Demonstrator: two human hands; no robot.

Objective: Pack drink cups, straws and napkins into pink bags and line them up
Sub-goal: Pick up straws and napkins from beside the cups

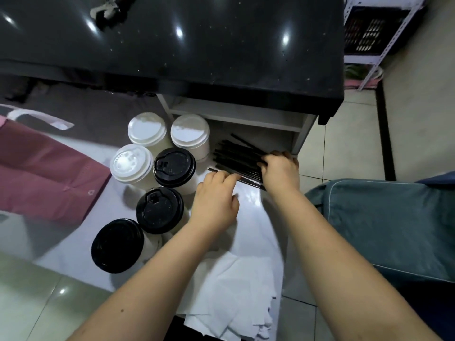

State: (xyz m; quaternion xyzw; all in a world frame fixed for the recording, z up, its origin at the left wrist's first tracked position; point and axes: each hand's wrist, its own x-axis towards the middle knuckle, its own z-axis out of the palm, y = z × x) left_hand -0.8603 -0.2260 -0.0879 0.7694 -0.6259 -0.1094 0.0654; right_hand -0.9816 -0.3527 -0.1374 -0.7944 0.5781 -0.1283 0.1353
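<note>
Pink bags (pixel 49 168) lie flat and unfilled left of the 6 lidded cups (pixel 157 183), napkins (pixel 234 291) sit heaped on the cups' near side, and black straws (pixel 236 157) lie just right of them. Packing looks barely begun, with nothing bagged or lined up: the right hand (pixel 280 172) curls its fingers round the straws' ends, and the left hand (pixel 214 200) touches the nearest straw with loosely straight fingers.
</note>
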